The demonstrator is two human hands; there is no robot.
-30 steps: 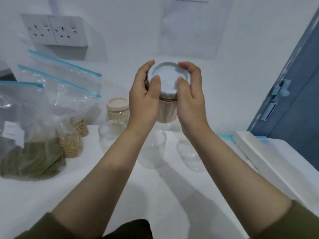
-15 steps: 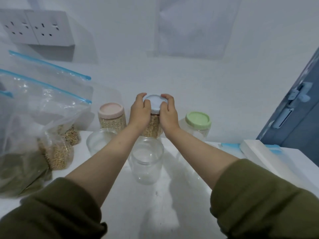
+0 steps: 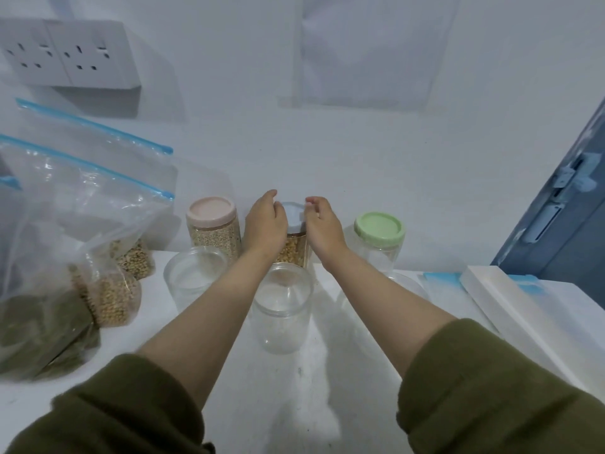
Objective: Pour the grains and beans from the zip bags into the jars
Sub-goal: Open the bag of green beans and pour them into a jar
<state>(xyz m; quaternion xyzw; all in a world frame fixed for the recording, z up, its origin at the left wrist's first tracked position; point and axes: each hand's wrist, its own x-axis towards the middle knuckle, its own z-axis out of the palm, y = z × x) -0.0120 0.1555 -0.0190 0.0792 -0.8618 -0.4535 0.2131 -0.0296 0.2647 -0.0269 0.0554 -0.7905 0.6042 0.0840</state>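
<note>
A jar with a pale blue lid, filled with yellowish beans, stands on the white table at the back. My left hand grips its left side with the thumb on the lid. On the jar's right side my right hand has its fingers curled at the lid's edge. A pink-lidded jar of pale grains stands to the left, a green-lidded clear jar to the right. Two open empty jars stand nearer to me. Zip bags holding green beans and yellow beans lean at the left.
A third clear jar is partly hidden behind my right forearm. A long white box lies along the table's right side, over a blue-edged bag. A blue door is at the far right, and wall sockets are at the upper left.
Both hands carried the blue-lidded jar away from me and down, and it now stands on the table between the pink-lidded and green-lidded jars.
</note>
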